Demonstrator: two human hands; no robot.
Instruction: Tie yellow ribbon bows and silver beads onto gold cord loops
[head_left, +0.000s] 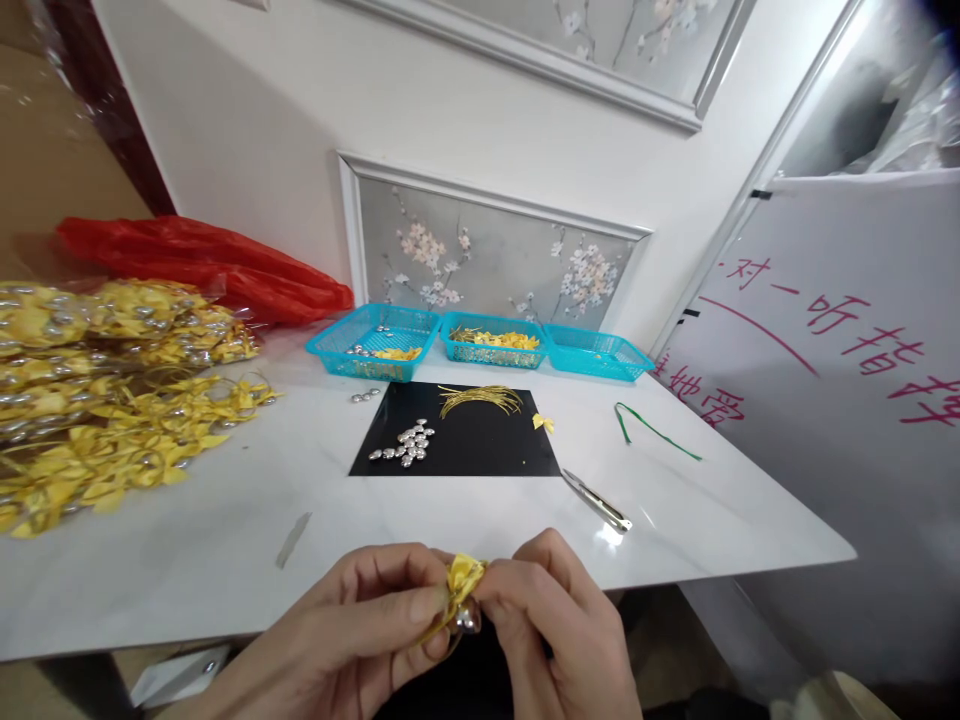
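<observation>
Both my hands meet at the near edge of the white table (225, 540). My left hand (367, 620) and my right hand (555, 620) pinch a small yellow ribbon bow (465, 577) between their fingertips, with a silver bead (469, 618) and thin gold wire hanging under it. Farther back lies a black mat (480, 450) carrying a cluster of silver beads (409, 443), a bundle of gold wires (480, 400) and one loose yellow bow (543, 423).
Small snips (596, 500) lie right of the mat, a green wire (652, 428) beyond them. Three blue baskets (480, 345) line the wall. Heaps of finished yellow bows (105, 420) and a red plastic bag (202, 265) fill the left. A white board with red writing (832, 340) stands at right.
</observation>
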